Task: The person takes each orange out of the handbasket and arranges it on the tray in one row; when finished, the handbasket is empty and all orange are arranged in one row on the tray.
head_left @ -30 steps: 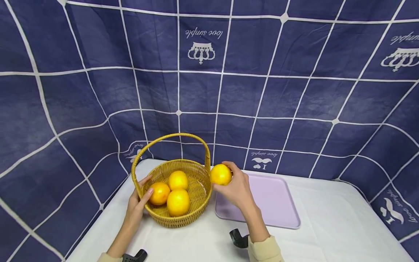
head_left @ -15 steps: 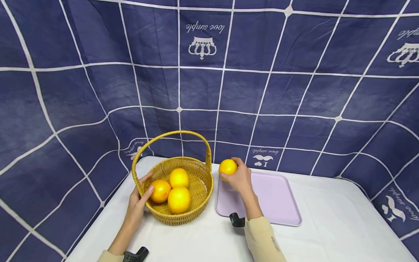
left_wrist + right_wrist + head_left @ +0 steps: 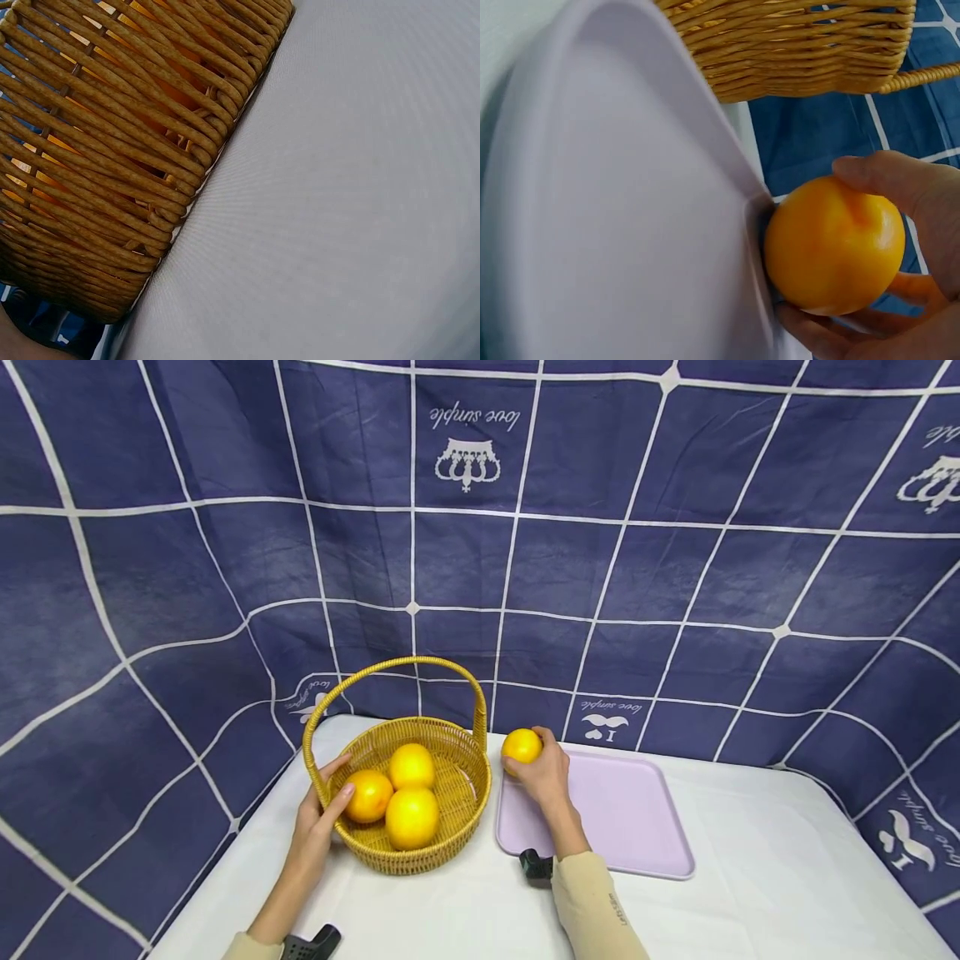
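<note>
Dark blue cloth (image 3: 570, 568) with a white grid hangs behind a white table (image 3: 750, 860). Its printing is upside down: "love simple" above a crown (image 3: 467, 464), and lower down the same words above a moustache (image 3: 606, 720), a heart and the letter I. Small lettering on the right sleeve (image 3: 596, 906) is too tiny to read.

There are four oranges (image 3: 412, 767): three cluster inside one woven basket (image 3: 457, 802) with a single tall handle (image 3: 393, 663), and the fourth orange (image 3: 521, 746) is in the right hand (image 3: 546, 770), thumb and fingers curled around it, at the far left corner of one pale purple tray (image 3: 622, 810). Whether it touches the tray is unclear. The left hand (image 3: 315, 822) grips the basket's left side, thumb over the rim.
</note>
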### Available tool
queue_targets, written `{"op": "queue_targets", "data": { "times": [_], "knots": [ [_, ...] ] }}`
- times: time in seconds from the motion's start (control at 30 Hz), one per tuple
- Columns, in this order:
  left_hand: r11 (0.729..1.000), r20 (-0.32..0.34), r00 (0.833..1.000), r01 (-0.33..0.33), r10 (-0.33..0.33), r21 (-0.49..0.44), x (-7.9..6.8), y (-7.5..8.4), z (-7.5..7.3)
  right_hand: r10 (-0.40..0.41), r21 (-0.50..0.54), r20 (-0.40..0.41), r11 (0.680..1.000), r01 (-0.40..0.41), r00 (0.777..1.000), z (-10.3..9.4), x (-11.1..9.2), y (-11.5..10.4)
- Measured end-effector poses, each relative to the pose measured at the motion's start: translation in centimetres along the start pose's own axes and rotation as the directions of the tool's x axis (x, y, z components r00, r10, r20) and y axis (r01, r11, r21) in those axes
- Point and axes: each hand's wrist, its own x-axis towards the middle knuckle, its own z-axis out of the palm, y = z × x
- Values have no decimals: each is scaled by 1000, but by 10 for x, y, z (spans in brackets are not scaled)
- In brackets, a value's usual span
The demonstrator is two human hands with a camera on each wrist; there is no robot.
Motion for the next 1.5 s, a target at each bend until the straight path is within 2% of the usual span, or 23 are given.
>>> {"op": "queue_targets", "data": {
  "times": [0.2, 0.33, 0.67, 0.93, 1.13, 1.33, 1.5],
  "knots": [
    [1000, 8, 1000, 6, -6, 7, -1, -1, -3, 21, -11, 40, 1000, -20, 999, -4, -2, -3],
    [1000, 15, 1000, 1, -1, 13, -4, 2, -3, 7, -12, 47, 1000, -6, 999, -12, -3, -7],
    [1000, 28, 1000, -3, 2, 31, -5, 6, -4, -53, -21, -10, 998, 53, 999, -33, -6, -27],
    [1000, 18, 1000, -19, 18, 12, 1, 8, -7, -108, 15, 0, 994, 108, 994, -34, -23, -50],
    [1000, 19, 1000, 1, -1, 3, -1, 5, -8, -137, -3, 3, 991, 137, 991, -39, -39, -53],
    [1000, 8, 1000, -26, 26, 6, -4, 3, -8, -146, 33, 68, 989, 144, 987, -49, -55, -58],
    [1000, 19, 999, -25, 25, -1, -4, 1, -6, -175, 80, 112, 983, 167, 978, -46, -64, -70]
  ]
}}
